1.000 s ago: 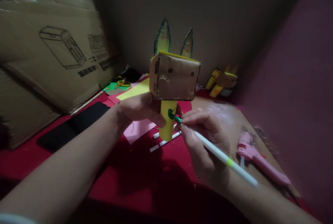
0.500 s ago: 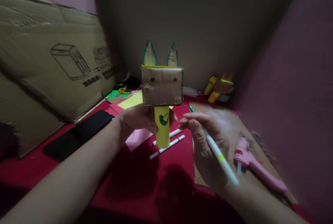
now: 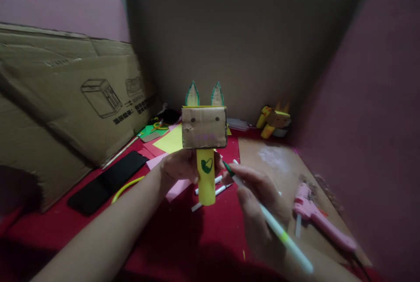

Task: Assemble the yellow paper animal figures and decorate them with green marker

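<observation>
My left hand (image 3: 180,165) is closed round the yellow tube body of a cardboard animal figure (image 3: 206,190). The figure is upright, with a box-shaped head (image 3: 204,131), two drawn eyes, faint purple marks below them, and two pointed ears edged in green. A green heart, partly filled in, is drawn on the tube. My right hand (image 3: 259,199) grips a white marker (image 3: 274,221) with a green tip, close to the right of the tube; the tip looks apart from it. White pens (image 3: 198,206) lie on the red cloth behind the tube.
On the right, a pink glue gun (image 3: 315,216) rests on a cardboard sheet (image 3: 249,146). A second cardboard animal (image 3: 277,118) stands at the back right. At left are a black phone-like slab (image 3: 108,181), coloured paper (image 3: 169,142) and a large cardboard panel (image 3: 75,98).
The figure appears lower and smaller in view as the camera shifts. The marker's tip has come nearer the yellow tube, and more of the heart looks outlined in green.
</observation>
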Action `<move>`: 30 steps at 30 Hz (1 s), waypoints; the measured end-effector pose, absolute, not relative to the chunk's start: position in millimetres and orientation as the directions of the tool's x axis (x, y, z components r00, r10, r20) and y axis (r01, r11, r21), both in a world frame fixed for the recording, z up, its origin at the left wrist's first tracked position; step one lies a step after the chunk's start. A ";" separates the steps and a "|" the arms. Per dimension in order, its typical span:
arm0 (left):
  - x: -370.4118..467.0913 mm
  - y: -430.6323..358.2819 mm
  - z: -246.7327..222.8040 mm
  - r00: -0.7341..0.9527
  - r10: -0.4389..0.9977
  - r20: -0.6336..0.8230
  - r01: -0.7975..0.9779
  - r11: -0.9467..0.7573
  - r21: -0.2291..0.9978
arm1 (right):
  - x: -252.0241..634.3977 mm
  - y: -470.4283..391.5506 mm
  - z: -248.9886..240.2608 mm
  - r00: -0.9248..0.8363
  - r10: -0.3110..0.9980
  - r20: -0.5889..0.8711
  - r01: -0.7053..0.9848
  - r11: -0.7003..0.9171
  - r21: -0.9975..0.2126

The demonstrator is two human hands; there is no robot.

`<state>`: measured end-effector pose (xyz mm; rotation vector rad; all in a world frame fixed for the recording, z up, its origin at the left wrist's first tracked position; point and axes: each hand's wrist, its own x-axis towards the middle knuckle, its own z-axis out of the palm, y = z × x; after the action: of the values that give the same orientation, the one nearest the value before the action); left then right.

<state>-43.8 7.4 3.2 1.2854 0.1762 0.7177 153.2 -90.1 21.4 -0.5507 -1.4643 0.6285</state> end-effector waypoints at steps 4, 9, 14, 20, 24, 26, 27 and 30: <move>-45.5 4.3 5.6 0.796 0.555 0.240 -0.366 0.126 0.922 | 139.6 -100.7 15.4 0.037 0.705 0.708 -0.107 0.707 -0.699; -45.7 1.5 4.6 0.765 0.583 0.275 -0.400 0.096 0.912 | 125.4 -104.6 18.1 0.053 0.684 0.728 -0.131 0.727 -0.674; -44.6 2.7 4.6 0.792 0.547 0.271 -0.365 0.070 0.928 | 117.1 -107.5 23.7 0.070 0.624 0.778 -0.087 0.781 -0.618; -46.9 5.9 12.6 0.813 0.513 0.276 -0.329 0.012 0.944 | 116.8 -103.7 22.8 0.085 0.648 0.757 -0.038 0.761 -0.647; -47.7 5.6 14.5 0.829 0.488 0.272 -0.315 0.005 0.949 | 115.5 -102.3 22.3 0.100 0.655 0.749 0.005 0.752 -0.659; -47.9 5.4 13.9 0.831 0.483 0.276 -0.319 0.008 0.948 | 114.2 -102.6 21.0 0.116 0.663 0.739 0.006 0.744 -0.668; -47.9 5.4 13.2 0.832 0.480 0.279 -0.323 0.010 0.946 | 113.7 -102.9 20.2 0.126 0.666 0.735 0.004 0.741 -0.672; -48.1 6.4 9.6 0.836 0.472 0.280 -0.334 0.032 0.942 | 112.9 -103.3 17.5 0.134 0.676 0.725 0.009 0.730 -0.683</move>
<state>-48.1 6.4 9.6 1.4086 0.1206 0.6230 112.9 -103.3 17.5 -0.6219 -1.3665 0.5312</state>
